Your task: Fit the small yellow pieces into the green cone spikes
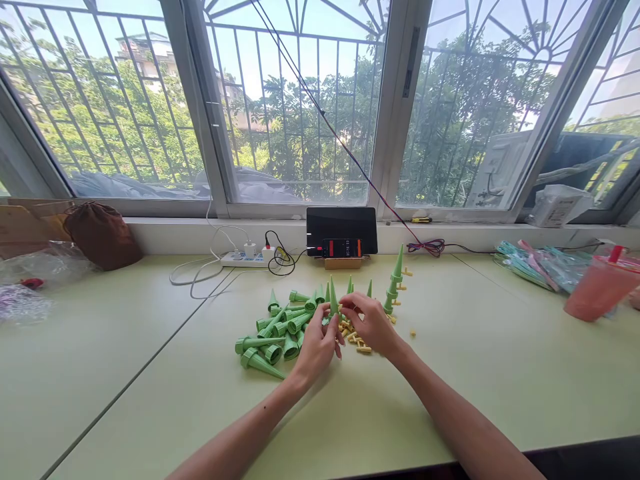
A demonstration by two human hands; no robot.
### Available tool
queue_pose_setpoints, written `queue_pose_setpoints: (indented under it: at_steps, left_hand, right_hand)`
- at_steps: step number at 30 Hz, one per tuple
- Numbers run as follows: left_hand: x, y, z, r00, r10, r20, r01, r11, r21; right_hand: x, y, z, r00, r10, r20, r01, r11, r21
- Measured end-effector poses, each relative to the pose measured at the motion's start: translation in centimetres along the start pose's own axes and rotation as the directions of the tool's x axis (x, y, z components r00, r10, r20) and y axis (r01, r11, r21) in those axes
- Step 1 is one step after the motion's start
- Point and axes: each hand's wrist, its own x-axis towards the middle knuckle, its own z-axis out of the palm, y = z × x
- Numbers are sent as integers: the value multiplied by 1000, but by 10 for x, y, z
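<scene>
My left hand [320,343] is closed around a green plastic watering spike [334,293], which points upward. From the other side, the fingertips of my right hand [373,320] pinch a small yellow valve [341,307] against the spike; most of it is hidden by the fingers. A heap of loose green spikes [280,327] lies left of my hands. Under and between the hands are scattered small yellow T-shaped valves [357,339]. Just past my right hand rises a stack of nested green spikes [394,283] with yellow valves sticking out to the right.
Behind the work stand a dark tablet [367,230] and a phone [343,248] on a small stand. A power strip [245,259] with cables sits left of them. Farther out are a brown pouch [103,233], plastic bags [535,263] and a pink cup [597,290].
</scene>
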Motion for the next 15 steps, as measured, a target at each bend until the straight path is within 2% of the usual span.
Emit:
queue_pose_setpoints:
  at_steps: [15]
  left_hand:
    - [-2,-2,-3,996,73,-57,-63,986,155]
  right_hand:
    - [0,4,0,998,67,-4,-67,998,-7]
